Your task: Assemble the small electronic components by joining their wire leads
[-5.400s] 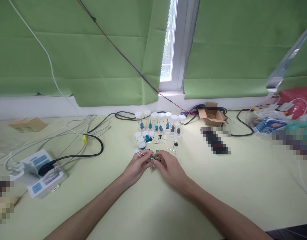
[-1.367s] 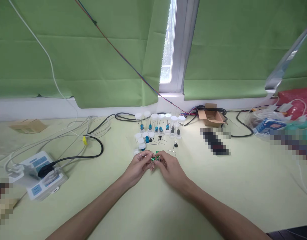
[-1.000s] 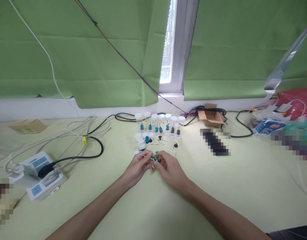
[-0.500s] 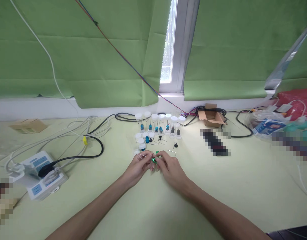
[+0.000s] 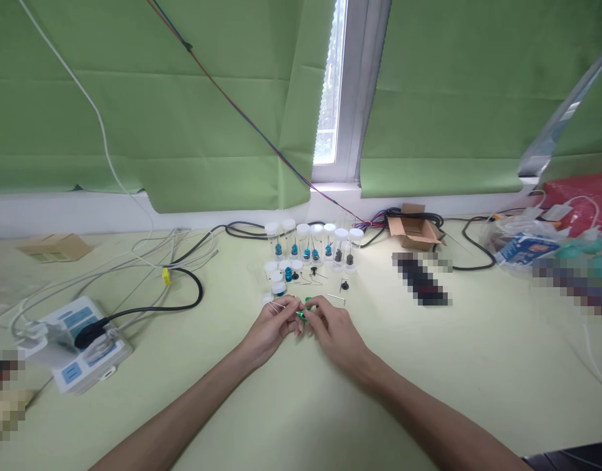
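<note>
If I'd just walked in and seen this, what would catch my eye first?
Probably the green blinds filling most of the background, with a bright strip of window between them. Near the middle, the left hand and right hand come together, fingers on a small shiny green part. Beyond them on the pale table stands a row of clear, white-capped tubes with blue or dark pieces inside.
</note>
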{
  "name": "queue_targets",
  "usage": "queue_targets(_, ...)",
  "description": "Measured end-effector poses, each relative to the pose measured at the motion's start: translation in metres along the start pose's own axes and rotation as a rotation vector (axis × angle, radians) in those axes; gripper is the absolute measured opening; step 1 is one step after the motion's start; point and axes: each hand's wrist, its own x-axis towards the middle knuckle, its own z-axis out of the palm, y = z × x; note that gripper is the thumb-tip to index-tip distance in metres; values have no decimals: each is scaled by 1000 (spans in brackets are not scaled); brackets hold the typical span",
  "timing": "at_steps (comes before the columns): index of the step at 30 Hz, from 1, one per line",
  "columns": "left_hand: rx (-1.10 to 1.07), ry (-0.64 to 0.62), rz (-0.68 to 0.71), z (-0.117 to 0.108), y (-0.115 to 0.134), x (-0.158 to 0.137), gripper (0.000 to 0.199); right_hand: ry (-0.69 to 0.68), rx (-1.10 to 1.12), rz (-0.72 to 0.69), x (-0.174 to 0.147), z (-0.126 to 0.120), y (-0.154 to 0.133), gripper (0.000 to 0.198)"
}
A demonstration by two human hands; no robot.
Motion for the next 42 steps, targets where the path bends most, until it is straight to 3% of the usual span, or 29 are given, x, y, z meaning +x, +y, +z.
queue_targets(33,-4,28,3,-3,-2,1,25,46,-51,-19,0,3,3,16)
queue_targets(42,11,9,3,-1,0,1,26,-5,0,-8,0,0,0,14)
